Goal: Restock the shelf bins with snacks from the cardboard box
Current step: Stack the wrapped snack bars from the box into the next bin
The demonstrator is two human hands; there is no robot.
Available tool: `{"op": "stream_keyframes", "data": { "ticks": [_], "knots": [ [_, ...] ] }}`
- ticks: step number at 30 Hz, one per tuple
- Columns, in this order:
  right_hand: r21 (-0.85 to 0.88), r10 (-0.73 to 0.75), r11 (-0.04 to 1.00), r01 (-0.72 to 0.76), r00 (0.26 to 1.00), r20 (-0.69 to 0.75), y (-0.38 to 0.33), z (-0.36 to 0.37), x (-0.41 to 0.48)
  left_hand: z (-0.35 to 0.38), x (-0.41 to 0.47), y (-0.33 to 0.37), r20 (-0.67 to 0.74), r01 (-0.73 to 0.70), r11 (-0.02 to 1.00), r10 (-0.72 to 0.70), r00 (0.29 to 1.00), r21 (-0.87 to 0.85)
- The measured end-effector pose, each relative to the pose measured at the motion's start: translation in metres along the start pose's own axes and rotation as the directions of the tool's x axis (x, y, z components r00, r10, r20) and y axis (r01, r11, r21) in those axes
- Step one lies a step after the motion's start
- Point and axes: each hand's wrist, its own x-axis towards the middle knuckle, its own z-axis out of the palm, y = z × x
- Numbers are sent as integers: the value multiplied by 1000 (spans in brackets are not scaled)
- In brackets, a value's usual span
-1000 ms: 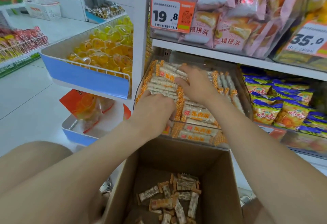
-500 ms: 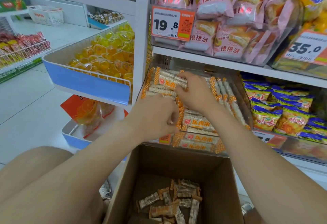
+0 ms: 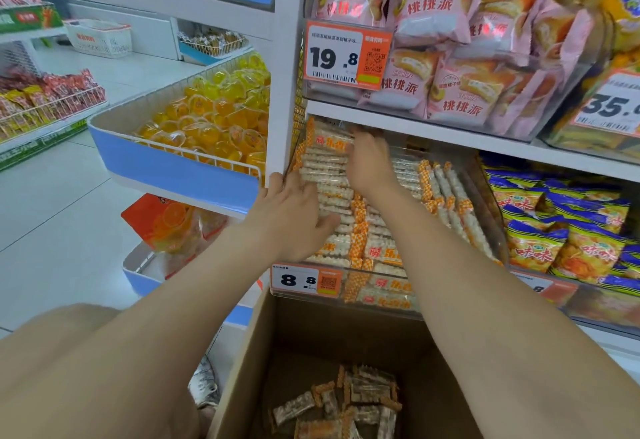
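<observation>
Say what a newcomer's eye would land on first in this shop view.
The left hand and right hand lie on orange-and-white snack packets stacked in the clear middle bin. Just above, an orange 19.8 price tag stands against pink pastry bags. To the left, a blue tray glows with yellow jelly cups.

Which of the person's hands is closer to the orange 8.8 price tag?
Left. The left hand lies on the snack packs just above the 8.8 price tag. The right hand is higher up the pile, farther from it.
</observation>
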Motion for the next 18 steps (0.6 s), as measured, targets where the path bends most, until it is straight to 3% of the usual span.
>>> {"op": "stream_keyframes", "data": {
  "ticks": [7, 13, 18],
  "knots": [
    [-125, 118, 986, -106, 989, 93, -10, 3, 12, 1, -2, 8, 19, 5, 1000, -5, 1000, 22],
    [-113, 21, 993, -17, 999, 38, -6, 7, 13, 2, -1, 11, 15, 12, 998, -13, 1000, 61],
    [-123, 28, 992, -28, 1000, 3, -1, 7, 15, 2, -2, 11, 16, 11, 998, -12, 1000, 69]
  ]
}}
